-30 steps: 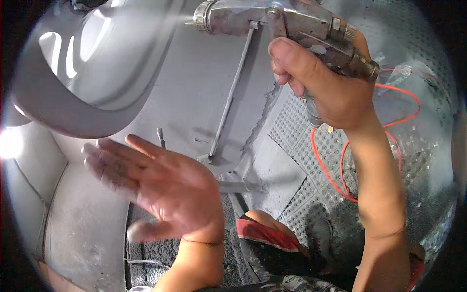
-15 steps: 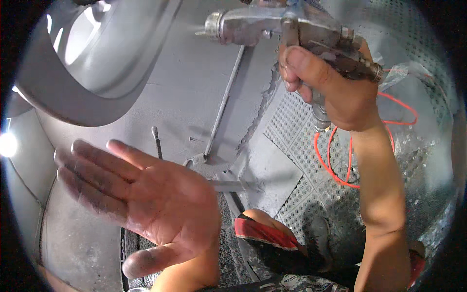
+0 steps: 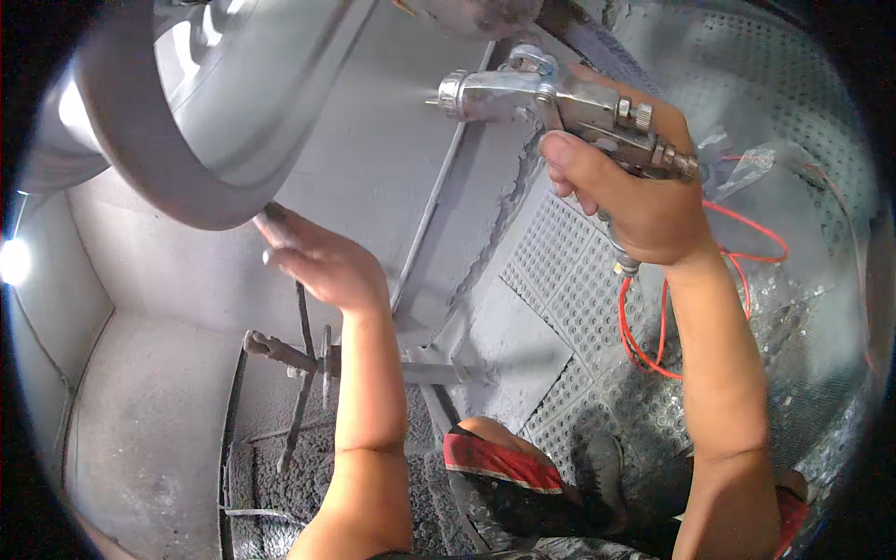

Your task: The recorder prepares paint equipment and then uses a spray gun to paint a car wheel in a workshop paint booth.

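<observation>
My right hand is wrapped round the handle of a metal spray gun, its nozzle pointing left, with a faint haze at the tip. An orange-red hose hangs below the gun. My left hand reaches up to the lower rim of a curved, grey-coated part at upper left; its fingertips look touching, but motion blur and foreshortening obscure whether they grip it.
Behind are a grey panel, a long thin rod, and a crusted metal stand below. A perforated mat covers the right floor. A bright lamp glows at left. My red-edged clothing shows below.
My left hand, earlier spread palm-up, has moved up and right to the part's rim. The gun has moved down and right, and its spray is much fainter.
</observation>
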`<action>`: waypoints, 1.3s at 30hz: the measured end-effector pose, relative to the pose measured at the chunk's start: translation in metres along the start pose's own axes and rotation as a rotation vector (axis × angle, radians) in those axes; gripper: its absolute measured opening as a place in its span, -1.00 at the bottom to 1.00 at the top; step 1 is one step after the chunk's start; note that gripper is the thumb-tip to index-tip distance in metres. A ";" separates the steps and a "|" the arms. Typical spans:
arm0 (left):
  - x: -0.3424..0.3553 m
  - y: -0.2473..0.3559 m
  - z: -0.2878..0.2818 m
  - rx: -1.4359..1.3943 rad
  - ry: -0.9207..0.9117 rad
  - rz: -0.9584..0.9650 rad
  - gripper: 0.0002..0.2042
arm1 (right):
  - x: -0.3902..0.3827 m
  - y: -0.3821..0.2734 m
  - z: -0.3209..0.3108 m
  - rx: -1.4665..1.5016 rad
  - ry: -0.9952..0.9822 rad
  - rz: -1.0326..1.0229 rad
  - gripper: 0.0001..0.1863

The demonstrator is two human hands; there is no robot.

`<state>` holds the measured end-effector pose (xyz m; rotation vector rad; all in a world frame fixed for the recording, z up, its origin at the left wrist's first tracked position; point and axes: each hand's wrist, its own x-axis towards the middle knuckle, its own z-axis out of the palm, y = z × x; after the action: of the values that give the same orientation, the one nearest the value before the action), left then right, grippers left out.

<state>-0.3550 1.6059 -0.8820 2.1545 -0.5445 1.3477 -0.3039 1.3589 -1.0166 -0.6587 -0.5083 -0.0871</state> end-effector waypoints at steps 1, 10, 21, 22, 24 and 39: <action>0.008 -0.004 0.004 0.027 0.033 -0.094 -0.12 | 0.004 0.002 0.003 -0.047 0.028 -0.087 -0.57; -0.030 0.131 0.051 -0.731 -0.040 0.234 0.05 | 0.012 0.016 -0.001 -0.093 0.089 -0.273 -0.64; -0.004 0.045 -0.003 -0.049 -0.006 0.068 0.00 | 0.005 -0.001 0.004 -0.037 0.142 -0.275 -0.78; -0.003 0.043 -0.004 -0.056 0.017 0.069 -0.01 | 0.003 -0.005 0.002 -0.039 0.145 -0.188 -0.78; -0.001 0.044 -0.001 -0.058 0.016 0.066 -0.02 | 0.002 -0.010 -0.001 -0.039 0.150 -0.101 -0.78; -0.006 0.008 0.004 -0.124 0.024 -0.131 -0.16 | 0.012 0.000 -0.004 0.016 0.124 -0.153 -0.81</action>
<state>-0.3596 1.5971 -0.8867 2.0342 -0.4566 1.2346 -0.2923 1.3572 -1.0133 -0.5945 -0.4390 -0.2658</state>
